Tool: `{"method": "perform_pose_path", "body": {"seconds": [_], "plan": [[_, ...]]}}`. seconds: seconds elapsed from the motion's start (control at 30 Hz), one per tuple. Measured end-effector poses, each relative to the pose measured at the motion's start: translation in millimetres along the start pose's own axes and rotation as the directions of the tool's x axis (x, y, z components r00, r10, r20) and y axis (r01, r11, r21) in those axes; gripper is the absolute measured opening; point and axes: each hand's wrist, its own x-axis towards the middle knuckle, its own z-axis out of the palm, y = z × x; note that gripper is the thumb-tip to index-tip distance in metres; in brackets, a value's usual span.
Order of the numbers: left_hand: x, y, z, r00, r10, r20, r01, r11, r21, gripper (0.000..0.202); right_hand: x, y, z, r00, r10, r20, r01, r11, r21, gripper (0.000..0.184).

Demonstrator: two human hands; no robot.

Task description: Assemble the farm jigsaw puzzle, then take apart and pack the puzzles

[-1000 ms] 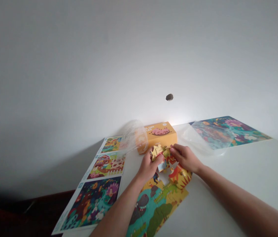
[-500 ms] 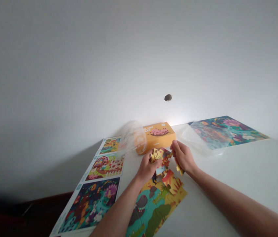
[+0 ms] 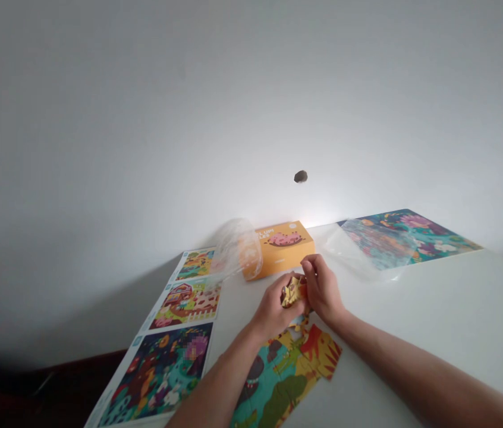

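Observation:
Both hands meet over the white table. My left hand and my right hand are closed together around a small bunch of yellow puzzle pieces, held just above the tabletop. Directly below them lies a partly assembled puzzle with teal, green and orange animal pictures. An orange puzzle box stands just beyond the hands.
A strip of picture sheets lies along the table's left edge. Crumpled clear plastic rests by the box. A finished blue-green puzzle lies at the far right under another clear bag. A grey wall rises behind.
The hands have drawn together around the yellow pieces. The orange tiger piece that hung from my right hand now lies on the assembled puzzle below.

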Motion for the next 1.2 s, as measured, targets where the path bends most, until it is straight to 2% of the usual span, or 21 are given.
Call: {"method": "perform_pose_path", "body": {"seconds": [0.07, 0.13, 0.2, 0.23, 0.3, 0.33, 0.37, 0.4, 0.43, 0.6, 0.67, 0.7, 0.77, 0.87, 1.0, 1.13, 1.2], "plan": [[0, -2, -3.0, 0.998, -0.002, -0.065, 0.003, 1.0, 0.015, 0.031, 1, -4, -5, 0.995, -0.056, 0.076, 0.056, 0.998, 0.006, 0.031], [-1, -6, -8.6, 0.985, -0.004, -0.17, 0.008, 1.0, 0.021, 0.031, 6, -8, -18, 0.98, -0.11, 0.167, 0.126, 0.988, -0.086, 0.033], [-1, -10, -15.0, 0.957, 0.002, -0.291, 0.013, 0.999, 0.047, 0.031, 12, -10, -36, 0.928, -0.107, 0.356, 0.204, 0.947, -0.247, 0.038], [-2, -12, -17.8, 0.939, 0.009, -0.344, 0.014, 0.998, 0.065, 0.031, 14, -11, -45, 0.866, -0.069, 0.496, 0.251, 0.917, -0.31, 0.043], [-2, -14, -21.7, 0.911, 0.026, -0.411, 0.016, 0.995, 0.098, 0.03, 16, -11, -61, 0.663, 0.014, 0.749, 0.377, 0.858, -0.35, 0.055], [-2, -15, -22.7, 0.904, 0.034, -0.427, 0.015, 0.994, 0.111, 0.03, 15, -11, -67, 0.57, 0.051, 0.82, 0.43, 0.832, -0.351, 0.059], [-2, -15, -23.1, 0.902, 0.042, -0.43, 0.011, 0.993, 0.121, 0.029, 14, -10, -70, 0.499, 0.082, 0.863, 0.47, 0.811, -0.348, 0.062], [-3, -15, -23.0, 0.904, 0.053, -0.425, 0.003, 0.991, 0.131, 0.028, 12, -10, -72, 0.454, 0.107, 0.885, 0.494, 0.796, -0.349, 0.061], [-3, -14, -22.6, 0.909, 0.067, -0.412, -0.007, 0.989, 0.145, 0.027, 10, -10, -72, 0.429, 0.125, 0.895, 0.503, 0.79, -0.351, 0.057], [-5, -10, -19.6, 0.942, 0.151, -0.3, -0.075, 0.966, 0.249, 0.027, 7, -17, -64, 0.345, 0.087, 0.935, 0.46, 0.852, -0.249, 0.03], [-5, -10, -19.2, 0.948, 0.173, -0.266, -0.096, 0.955, 0.28, 0.027, 7, -20, -62, 0.334, 0.083, 0.939, 0.415, 0.881, -0.226, 0.02], [-5, -10, -19.2, 0.949, 0.18, -0.257, -0.102, 0.951, 0.291, 0.027, 6, -22, -61, 0.348, 0.093, 0.933, 0.389, 0.891, -0.234, 0.02], [-5, -11, -19.7, 0.949, 0.184, -0.257, -0.1, 0.946, 0.309, 0.027, 4, -23, -58, 0.394, 0.106, 0.913, 0.374, 0.889, -0.265, 0.032], [-4, -12, -20.9, 0.944, 0.174, -0.281, -0.079, 0.945, 0.318, 0.026, -2, -23, -54, 0.445, 0.08, 0.892, 0.464, 0.831, -0.306, 0.051], [-3, -13, -21.6, 0.938, 0.17, -0.302, -0.071, 0.947, 0.314, 0.025, -9, -24, -50, 0.436, 0.094, 0.895, 0.54, 0.769, -0.343, 0.053], [-3, -12, -21.2, 0.935, 0.173, -0.309, -0.07, 0.945, 0.319, 0.025, -12, -30, -50, 0.406, 0.076, 0.911, 0.524, 0.797, -0.301, 0.051], [-3, -12, -21.1, 0.936, 0.168, -0.308, -0.067, 0.947, 0.313, 0.025, -13, -32, -51, 0.426, 0.101, 0.899, 0.476, 0.82, -0.317, 0.05]]}}
